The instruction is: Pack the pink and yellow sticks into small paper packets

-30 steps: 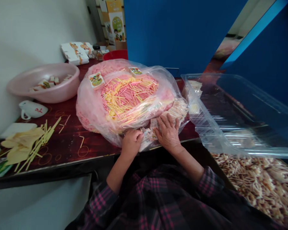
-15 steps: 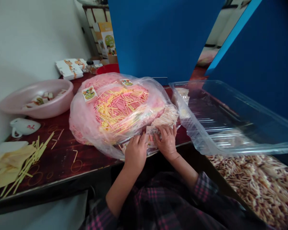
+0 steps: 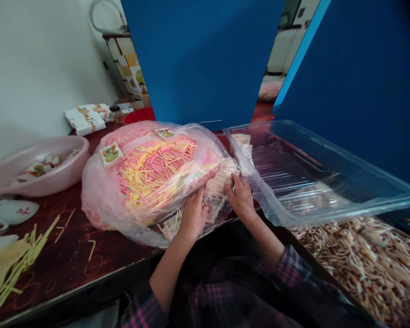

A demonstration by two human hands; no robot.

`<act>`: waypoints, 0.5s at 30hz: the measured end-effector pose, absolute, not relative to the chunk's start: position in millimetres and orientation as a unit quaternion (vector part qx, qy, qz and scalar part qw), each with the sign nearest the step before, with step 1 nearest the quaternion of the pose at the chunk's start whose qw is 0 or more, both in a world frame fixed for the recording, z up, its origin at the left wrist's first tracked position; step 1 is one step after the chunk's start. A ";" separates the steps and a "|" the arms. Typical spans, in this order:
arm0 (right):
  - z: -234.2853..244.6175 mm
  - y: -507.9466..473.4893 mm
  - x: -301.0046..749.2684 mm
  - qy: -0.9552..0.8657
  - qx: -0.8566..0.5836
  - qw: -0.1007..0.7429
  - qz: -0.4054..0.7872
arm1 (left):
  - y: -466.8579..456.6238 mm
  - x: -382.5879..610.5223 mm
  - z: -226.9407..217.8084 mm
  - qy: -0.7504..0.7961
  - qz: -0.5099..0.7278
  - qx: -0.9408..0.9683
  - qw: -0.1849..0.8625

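Note:
A clear plastic bag (image 3: 102, 200), tinted pink, lies open on the table and holds a heap of thin pink and yellow sticks (image 3: 157, 171). Two printed cartoon labels (image 3: 111, 155) rest on the bag. A strip of small paper packets (image 3: 217, 187) lies at the bag's near edge. My left hand (image 3: 193, 216) is curled against the lower end of that strip. My right hand (image 3: 241, 198) rests beside it, fingers spread on the packets. A few more packets (image 3: 171, 226) show through the plastic below my left hand.
A pink basin (image 3: 37, 166) holding packets stands at the left, near a white cup (image 3: 13, 214) and loose yellow sticks (image 3: 20, 264). A clear plastic tray (image 3: 314, 177) sits at the right above a heap of sticks (image 3: 362, 264). A blue partition (image 3: 205, 59) rises behind.
The whole scene has shifted left and down as my head turned. My hands have drawn slightly apart, and my right hand has moved up the packet strip with its fingers spread.

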State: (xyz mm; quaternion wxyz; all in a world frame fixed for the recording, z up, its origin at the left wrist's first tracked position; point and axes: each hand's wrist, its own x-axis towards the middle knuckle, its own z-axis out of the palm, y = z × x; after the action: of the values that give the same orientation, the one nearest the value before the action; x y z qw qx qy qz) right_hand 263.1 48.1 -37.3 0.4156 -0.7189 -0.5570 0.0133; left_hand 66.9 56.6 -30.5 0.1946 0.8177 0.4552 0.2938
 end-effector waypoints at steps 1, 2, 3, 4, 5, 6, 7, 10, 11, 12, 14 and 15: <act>-34.8 50.0 263.1 -0.554 -0.725 0.409 0.018 | 58.6 66.6 -30.8 0.454 0.296 0.814 0.209; -32.5 51.7 262.8 -0.553 -0.729 0.403 0.023 | 60.6 66.3 -30.1 0.454 0.292 0.811 0.226; -30.6 53.3 262.3 -0.552 -0.731 0.400 0.028 | 62.5 66.0 -28.5 0.454 0.285 0.809 0.243; -29.2 54.6 261.6 -0.551 -0.731 0.401 0.032 | 64.1 65.7 -26.1 0.452 0.276 0.807 0.261; -28.3 55.6 261.0 -0.550 -0.729 0.406 0.036 | 65.4 65.3 -23.2 0.449 0.269 0.806 0.278; -27.9 56.4 260.4 -0.550 -0.724 0.414 0.039 | 66.3 65.0 -20.1 0.444 0.266 0.804 0.293; -27.9 56.9 259.9 -0.550 -0.718 0.425 0.040 | 66.7 64.6 -17.3 0.439 0.267 0.803 0.304; -28.6 55.6 258.5 -0.556 -0.686 0.469 0.029 | 65.5 63.6 -13.0 0.426 0.279 0.798 0.323; -28.5 54.0 257.7 -0.559 -0.673 0.483 0.021 | 64.5 63.2 -13.3 0.423 0.281 0.796 0.328; -28.1 51.7 256.7 -0.564 -0.659 0.496 0.014 | 63.4 62.8 -14.4 0.420 0.284 0.795 0.333; -25.7 45.1 253.7 -0.585 -0.628 0.514 0.022 | 61.2 61.7 -18.2 0.412 0.296 0.790 0.344; -23.7 40.9 251.9 -0.596 -0.612 0.519 0.044 | 60.2 60.9 -20.3 0.409 0.307 0.786 0.348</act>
State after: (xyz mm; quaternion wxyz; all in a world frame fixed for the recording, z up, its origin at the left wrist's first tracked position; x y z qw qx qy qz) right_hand 251.9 40.9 -23.7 0.5188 -0.6117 -0.5955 0.0439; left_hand 60.9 60.2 -20.3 0.3482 0.7860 0.4086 0.3065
